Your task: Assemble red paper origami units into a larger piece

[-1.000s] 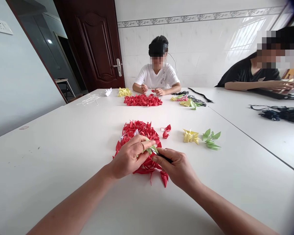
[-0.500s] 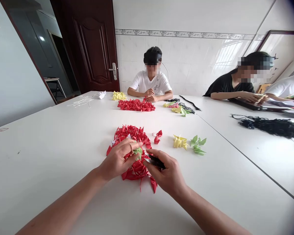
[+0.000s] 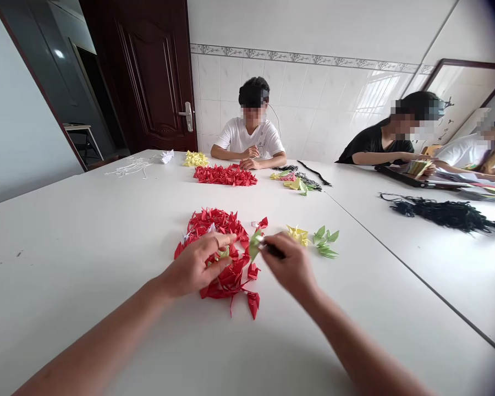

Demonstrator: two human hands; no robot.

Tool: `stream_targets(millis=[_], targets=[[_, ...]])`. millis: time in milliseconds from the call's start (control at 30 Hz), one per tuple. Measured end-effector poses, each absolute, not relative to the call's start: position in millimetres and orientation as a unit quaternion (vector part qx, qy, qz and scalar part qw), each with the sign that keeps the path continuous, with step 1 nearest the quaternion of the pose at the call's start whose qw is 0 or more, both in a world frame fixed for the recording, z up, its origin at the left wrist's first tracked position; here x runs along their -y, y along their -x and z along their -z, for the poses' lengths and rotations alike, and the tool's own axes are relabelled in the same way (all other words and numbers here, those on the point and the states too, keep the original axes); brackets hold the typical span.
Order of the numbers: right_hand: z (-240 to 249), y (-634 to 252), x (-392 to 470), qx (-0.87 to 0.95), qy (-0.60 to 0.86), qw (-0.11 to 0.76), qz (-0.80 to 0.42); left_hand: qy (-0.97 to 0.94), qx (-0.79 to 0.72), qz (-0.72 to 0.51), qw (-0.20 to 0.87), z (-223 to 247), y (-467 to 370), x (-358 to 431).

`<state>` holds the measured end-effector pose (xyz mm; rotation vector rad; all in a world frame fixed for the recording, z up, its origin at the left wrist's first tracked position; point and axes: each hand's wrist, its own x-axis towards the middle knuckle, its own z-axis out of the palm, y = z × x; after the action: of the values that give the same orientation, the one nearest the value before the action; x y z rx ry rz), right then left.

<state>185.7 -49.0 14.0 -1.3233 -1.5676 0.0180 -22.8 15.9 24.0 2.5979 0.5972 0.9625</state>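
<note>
My left hand (image 3: 196, 263) rests over the near pile of red folded paper pieces (image 3: 218, 220), fingers apart, with a bit of green paper (image 3: 223, 253) showing beneath them. Just right of the pile, my right hand (image 3: 289, 264) is closed around a small dark tool (image 3: 273, 250). At the tool's tip is a green folded paper piece (image 3: 254, 245). Beyond my right hand lie a yellow folded piece (image 3: 297, 235) and several green ones (image 3: 325, 242).
Across the white table (image 3: 86, 247) sits a person in a white shirt (image 3: 253, 137), behind a second red pile (image 3: 225, 175). Yellow pieces (image 3: 196, 159) and white strings (image 3: 132, 166) lie far left. Black tassels (image 3: 449, 212) lie right, near two more people.
My right hand has moved slightly up and right, and the green piece has come away from my left hand with the tool. My left fingers have spread. The view has shifted a little.
</note>
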Motion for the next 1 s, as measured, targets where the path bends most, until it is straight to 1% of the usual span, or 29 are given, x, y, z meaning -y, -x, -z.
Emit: stream_targets(millis=[67, 133, 200, 300, 467, 633, 833, 1000], targets=[[-17.7, -216.7, 40.8, 0.575, 0.621, 0.530, 0.044, -0.895, -0.224, -0.359, 0.140, -26.3, 28.6, -26.0], [-19.3, -249.9, 35.7, 0.489, 0.690, 0.530, 0.070, -0.893, -0.243, -0.351, 0.143, -27.9, 34.4, -34.8], [-17.3, -279.8, 34.1, 0.421, 0.755, 0.499, 0.065, -0.901, -0.256, -0.317, 0.150, -28.5, 38.7, -40.1], [-7.8, -312.0, 35.0, 0.358, 0.807, 0.469, 0.030, -0.910, -0.266, -0.274, 0.161, -29.7, 41.4, -40.6], [7.6, -334.4, 33.7, 0.297, 0.817, 0.494, -0.020, -0.923, -0.269, -0.226, 0.158, -39.7, 41.8, -32.8], [8.8, -336.7, 31.3, 0.295, 0.821, 0.487, -0.042, -0.934, -0.274, -0.179, 0.141, -45.4, 42.7, -31.6], [5.0, -337.2, 33.9, 0.276, 0.829, 0.485, -0.045, -0.932, -0.287, -0.162, 0.152, -45.7, 44.8, -33.1], [0.3, -338.3, 38.2, 0.260, 0.833, 0.485, -0.054, -0.925, -0.285, -0.198, 0.156, -51.4, 49.9, -37.0]])
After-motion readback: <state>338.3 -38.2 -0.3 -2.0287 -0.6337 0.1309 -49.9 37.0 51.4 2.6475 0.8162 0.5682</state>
